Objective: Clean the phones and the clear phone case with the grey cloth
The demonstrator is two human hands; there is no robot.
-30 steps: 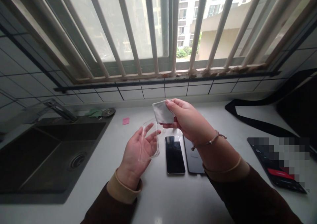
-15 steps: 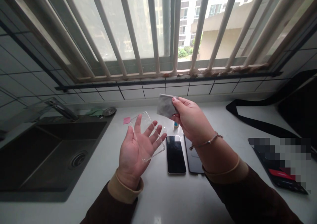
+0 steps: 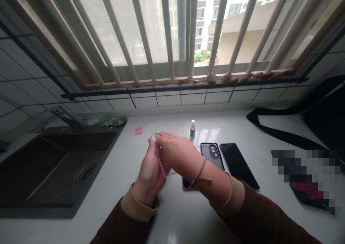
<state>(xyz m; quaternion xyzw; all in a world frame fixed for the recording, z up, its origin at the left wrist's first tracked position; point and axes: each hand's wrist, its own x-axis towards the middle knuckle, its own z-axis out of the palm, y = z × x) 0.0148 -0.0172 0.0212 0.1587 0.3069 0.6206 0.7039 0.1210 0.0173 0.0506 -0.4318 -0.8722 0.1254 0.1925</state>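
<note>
My left hand [image 3: 150, 172] holds a clear phone case [image 3: 154, 136] upright from behind, fingers curled round its edge. My right hand [image 3: 174, 150] lies across the front of the case with its fingers pressed down on it. The grey cloth that this hand held a moment ago is hidden under the fingers. Both hands hover over the white counter [image 3: 188, 215], just left of the phones. One phone [image 3: 185, 183] is mostly covered by my right wrist.
A black case with a camera ring [image 3: 212, 154] and a black phone [image 3: 238, 165] lie right of my hands. A small dropper bottle [image 3: 192, 129] and a pink note [image 3: 138, 130] stand behind. A dark sink [image 3: 54, 172] with a faucet [image 3: 68, 120] fills the left. A black strap [image 3: 283, 135] runs at the right.
My right hand has come down from above the phones onto the clear case, taking the grey cloth out of sight. My left hand has turned the case upright and closed round it.
</note>
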